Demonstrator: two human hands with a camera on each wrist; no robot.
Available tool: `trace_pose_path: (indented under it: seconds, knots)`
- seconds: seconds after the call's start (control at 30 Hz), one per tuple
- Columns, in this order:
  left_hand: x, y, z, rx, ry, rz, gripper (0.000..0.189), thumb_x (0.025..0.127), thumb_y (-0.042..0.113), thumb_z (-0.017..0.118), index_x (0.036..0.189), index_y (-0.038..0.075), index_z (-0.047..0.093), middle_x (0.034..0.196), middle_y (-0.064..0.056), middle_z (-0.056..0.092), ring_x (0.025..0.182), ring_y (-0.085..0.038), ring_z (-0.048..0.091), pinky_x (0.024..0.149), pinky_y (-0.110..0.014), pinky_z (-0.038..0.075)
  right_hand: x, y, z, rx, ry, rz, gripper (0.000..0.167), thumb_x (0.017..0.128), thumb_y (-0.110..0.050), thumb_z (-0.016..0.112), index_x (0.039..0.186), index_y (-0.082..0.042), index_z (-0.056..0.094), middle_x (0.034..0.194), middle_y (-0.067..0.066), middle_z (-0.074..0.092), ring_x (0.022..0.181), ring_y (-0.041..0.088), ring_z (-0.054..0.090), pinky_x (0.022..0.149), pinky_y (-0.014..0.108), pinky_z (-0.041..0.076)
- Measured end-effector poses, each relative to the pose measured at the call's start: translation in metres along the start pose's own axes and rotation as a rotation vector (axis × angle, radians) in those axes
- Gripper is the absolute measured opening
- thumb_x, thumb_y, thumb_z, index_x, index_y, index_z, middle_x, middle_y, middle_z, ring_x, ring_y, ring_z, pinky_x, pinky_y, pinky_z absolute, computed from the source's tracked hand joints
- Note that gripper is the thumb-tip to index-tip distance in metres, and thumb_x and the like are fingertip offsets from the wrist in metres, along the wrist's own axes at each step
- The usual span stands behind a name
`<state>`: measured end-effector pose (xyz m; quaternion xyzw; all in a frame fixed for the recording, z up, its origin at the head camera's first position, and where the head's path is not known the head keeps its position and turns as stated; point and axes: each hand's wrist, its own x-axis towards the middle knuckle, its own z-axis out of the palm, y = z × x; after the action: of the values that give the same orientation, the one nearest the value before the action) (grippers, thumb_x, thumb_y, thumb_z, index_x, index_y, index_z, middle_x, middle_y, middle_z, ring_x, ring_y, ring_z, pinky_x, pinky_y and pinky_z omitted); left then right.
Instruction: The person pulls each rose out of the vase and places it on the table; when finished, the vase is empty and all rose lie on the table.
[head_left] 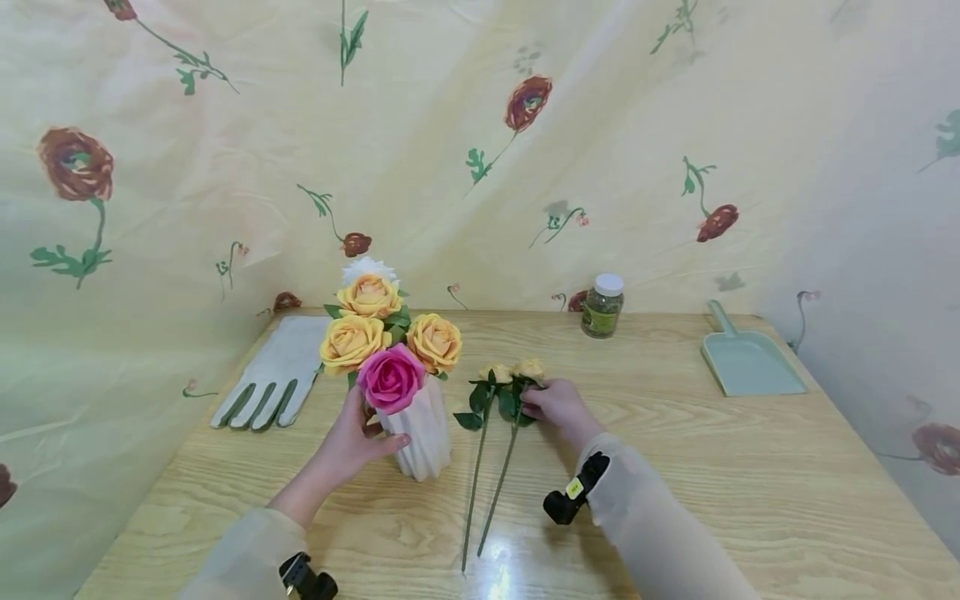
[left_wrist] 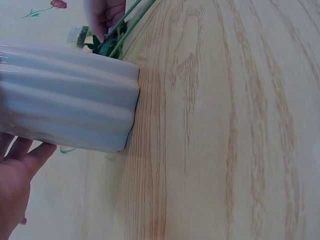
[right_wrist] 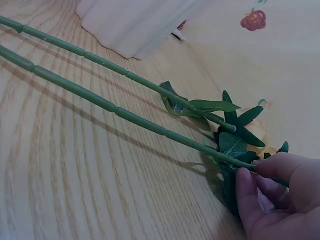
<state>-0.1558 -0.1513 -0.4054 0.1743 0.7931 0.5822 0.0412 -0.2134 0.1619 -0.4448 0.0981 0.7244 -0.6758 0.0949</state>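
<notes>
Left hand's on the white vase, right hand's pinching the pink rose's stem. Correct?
Wrong rose: the right hand pinches a pale yellow rose's stem; the pink rose is in the white vase. Head view shows it. Left hand stands.

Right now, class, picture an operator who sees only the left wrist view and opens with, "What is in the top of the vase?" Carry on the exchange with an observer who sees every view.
Observer: The vase holds a white flower, three yellow roses and one pink rose.
Operator: And what is happening beyond it?
Observer: The right hand pinches the right-hand one of two loose stems, just below its pale yellow bloom.
Operator: Anything farther to the right?
Observer: Yes, a pale blue-green dustpan lies on the table, beyond that hand.
</notes>
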Motion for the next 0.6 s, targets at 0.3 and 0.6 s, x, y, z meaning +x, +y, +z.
trace_pose_path:
  seconds: [0.3,0.6]
  knots:
    - [-0.001,-0.002,0.002,-0.024,0.003,0.047,0.092,0.077,0.004,0.076,0.143,0.010,0.013,0.142,-0.017,0.029,0.125,-0.039,0.038,0.093,-0.052,0.043,-0.009,-0.001,-0.006,0.087,-0.045,-0.009,0.019,0.090,0.003,0.054,0.104,0.016,0.053,0.087,0.009,0.058,0.073,0.010,0.061,0.075,0.024,0.053]
    - [0.000,-0.005,0.001,-0.019,0.005,0.069,0.094,0.077,0.003,0.076,0.145,0.012,0.011,0.143,-0.016,0.028,0.123,-0.039,0.039,0.093,-0.052,0.044,-0.023,0.004,-0.012,0.202,-0.076,-0.021,0.031,0.090,0.005,0.052,0.113,0.025,0.048,0.097,0.017,0.059,0.084,0.016,0.061,0.085,0.027,0.051]
